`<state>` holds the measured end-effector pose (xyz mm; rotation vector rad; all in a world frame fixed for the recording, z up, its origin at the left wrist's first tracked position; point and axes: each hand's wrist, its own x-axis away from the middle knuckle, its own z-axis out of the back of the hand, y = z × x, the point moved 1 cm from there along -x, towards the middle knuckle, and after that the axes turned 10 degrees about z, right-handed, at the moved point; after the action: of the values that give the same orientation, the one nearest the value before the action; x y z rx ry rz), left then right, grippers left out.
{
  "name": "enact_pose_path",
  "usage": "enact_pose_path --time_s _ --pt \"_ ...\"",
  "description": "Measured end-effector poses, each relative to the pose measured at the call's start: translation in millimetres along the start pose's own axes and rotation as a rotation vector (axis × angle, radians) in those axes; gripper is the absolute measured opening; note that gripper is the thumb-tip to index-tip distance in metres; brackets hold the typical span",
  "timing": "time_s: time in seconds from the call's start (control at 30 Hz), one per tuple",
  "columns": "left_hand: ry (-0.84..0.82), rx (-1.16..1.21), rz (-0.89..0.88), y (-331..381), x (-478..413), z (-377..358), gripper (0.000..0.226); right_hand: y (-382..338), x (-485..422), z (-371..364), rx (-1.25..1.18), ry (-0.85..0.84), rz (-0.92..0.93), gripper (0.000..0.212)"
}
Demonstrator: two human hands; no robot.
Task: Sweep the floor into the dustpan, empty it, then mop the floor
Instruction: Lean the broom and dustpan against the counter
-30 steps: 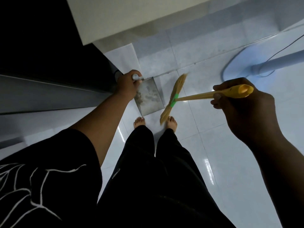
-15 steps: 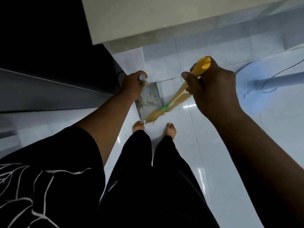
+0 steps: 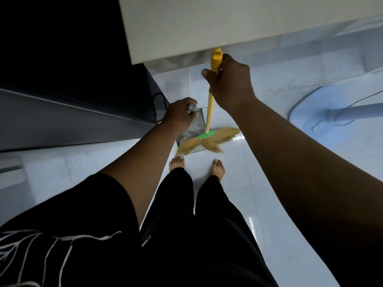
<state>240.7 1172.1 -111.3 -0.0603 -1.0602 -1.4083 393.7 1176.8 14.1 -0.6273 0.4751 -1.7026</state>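
My right hand [image 3: 229,84] grips the yellow handle of a straw broom [image 3: 208,140] held nearly upright. Its bristles, bound by a green band, spread across the front lip of a grey metal dustpan [image 3: 193,128] lying on the white tiled floor [image 3: 269,183]. My left hand [image 3: 181,114] holds the dustpan's grey handle, just left of the broom stick. Dirt smears show inside the pan. My two bare feet stand just behind the pan's lip.
A dark appliance or cabinet [image 3: 72,79] fills the left side, with a cable at its foot. A pale counter or wall [image 3: 228,23] overhangs ahead. A standing fan's base and pole [image 3: 331,117] sit on the floor at right, with a thin cord.
My right hand swung left and up, bringing the broom from a slanted lie to nearly upright. The bristles moved onto the dustpan's lip. My left hand kept its hold on the pan.
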Motion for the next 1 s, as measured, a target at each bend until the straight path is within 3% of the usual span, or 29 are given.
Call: enact_pose_path --time_s 0.3,0.57,0.83,1.0 --pt "0.026 -0.072 -0.011 6 10 3 0.032 -1 -5 -3 -0.015 0.017 -0.001 0.03" --pt "0.006 0.03 0.046 22 38 25 0.041 -4 30 13 0.014 0.025 -0.037 0.045" --pt "0.042 -0.019 -0.009 49 90 79 0.054 -27 68 54 0.066 0.07 -0.033 0.042" --pt "0.11 -0.054 -0.104 78 127 131 0.048 -65 77 93 0.11 0.098 0.059 0.045"
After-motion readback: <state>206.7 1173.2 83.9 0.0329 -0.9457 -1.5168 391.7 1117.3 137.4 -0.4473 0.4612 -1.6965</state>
